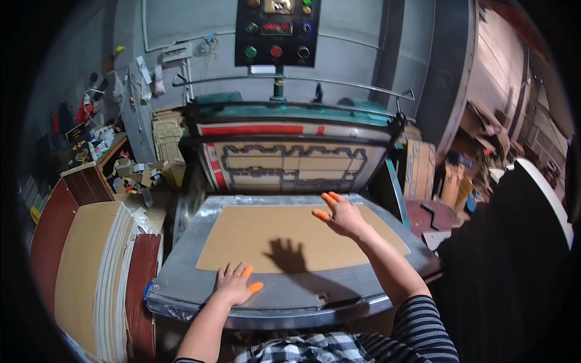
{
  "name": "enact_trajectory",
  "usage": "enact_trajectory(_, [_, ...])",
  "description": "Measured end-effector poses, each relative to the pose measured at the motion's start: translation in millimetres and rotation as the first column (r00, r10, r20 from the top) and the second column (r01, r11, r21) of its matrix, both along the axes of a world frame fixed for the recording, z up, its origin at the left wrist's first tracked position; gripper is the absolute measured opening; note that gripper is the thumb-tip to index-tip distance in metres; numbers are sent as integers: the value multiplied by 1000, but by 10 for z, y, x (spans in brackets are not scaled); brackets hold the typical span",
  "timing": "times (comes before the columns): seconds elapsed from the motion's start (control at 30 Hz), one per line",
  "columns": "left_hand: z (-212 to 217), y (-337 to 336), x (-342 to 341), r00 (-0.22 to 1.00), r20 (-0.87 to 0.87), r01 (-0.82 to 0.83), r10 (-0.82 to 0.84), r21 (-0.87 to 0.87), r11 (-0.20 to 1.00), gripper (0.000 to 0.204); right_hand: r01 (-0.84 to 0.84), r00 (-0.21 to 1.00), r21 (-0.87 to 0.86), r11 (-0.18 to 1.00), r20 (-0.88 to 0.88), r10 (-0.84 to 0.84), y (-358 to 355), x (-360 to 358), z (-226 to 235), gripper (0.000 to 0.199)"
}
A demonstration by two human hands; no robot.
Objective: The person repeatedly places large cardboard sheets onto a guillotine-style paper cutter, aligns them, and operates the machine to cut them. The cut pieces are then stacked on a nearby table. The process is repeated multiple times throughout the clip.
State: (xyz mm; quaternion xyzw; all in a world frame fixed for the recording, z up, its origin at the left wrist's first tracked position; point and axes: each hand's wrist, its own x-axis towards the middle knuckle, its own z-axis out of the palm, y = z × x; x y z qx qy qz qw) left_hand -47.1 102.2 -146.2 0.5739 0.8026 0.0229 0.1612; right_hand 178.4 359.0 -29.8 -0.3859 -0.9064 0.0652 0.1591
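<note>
A large brown cardboard sheet (284, 236) lies flat on the grey metal bed (260, 290) of a die-cutting press. My left hand (235, 284) rests at the sheet's near left edge, fingers spread, with orange covers on the thumb and a finger. Over the far right part of the sheet is my right hand (345, 216), its fingers stretched out and some wearing orange covers. It holds nothing, and its shadow falls on the middle of the cardboard. Behind the bed, the press's upright platen carries a cutting die (293, 166) with dark, stepped outlines.
A control panel (276, 36) with coloured buttons stands above the press, behind a metal bar (296, 78). To the left is a stack of cardboard sheets (91, 266) beside reddish-brown boards (142, 296). A large dark shape (502, 272) fills the right side.
</note>
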Motion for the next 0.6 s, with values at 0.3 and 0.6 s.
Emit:
enact_trajectory(0.3, [-7, -35, -20, 1000, -20, -16, 17, 37, 999, 80, 150, 945, 575, 804, -323, 54, 751, -1396, 2071, 84])
enact_trajectory(0.6, [-23, 99, 60, 1000, -24, 16, -15, 28, 999, 81, 320, 926, 696, 643, -372, -58, 1322, -1296, 2487, 75])
